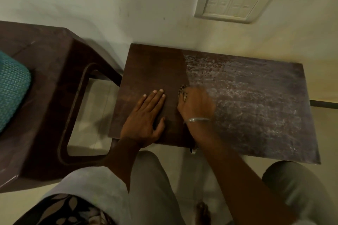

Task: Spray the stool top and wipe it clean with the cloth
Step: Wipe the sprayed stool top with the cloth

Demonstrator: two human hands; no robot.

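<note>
The stool top (247,115) is a brown rectangular board against the wall. Its left third looks dark and clean, while the rest is covered in whitish specks and streaks. My left hand (146,115) lies flat on the dark left part, fingers straight and together. Just to its right, my right hand (195,104) is motion-blurred at the border between the dark and streaked areas. It wears a metal bangle on the wrist. A small speckled cloth (182,92) peeks out from under its curled fingers. No spray bottle is in view.
A brown plastic chair (54,97) with a teal cushion (12,87) stands close on the left. A switch plate (234,3) is on the wall behind the stool. My knees and one bare foot (202,212) are over the pale tiled floor below.
</note>
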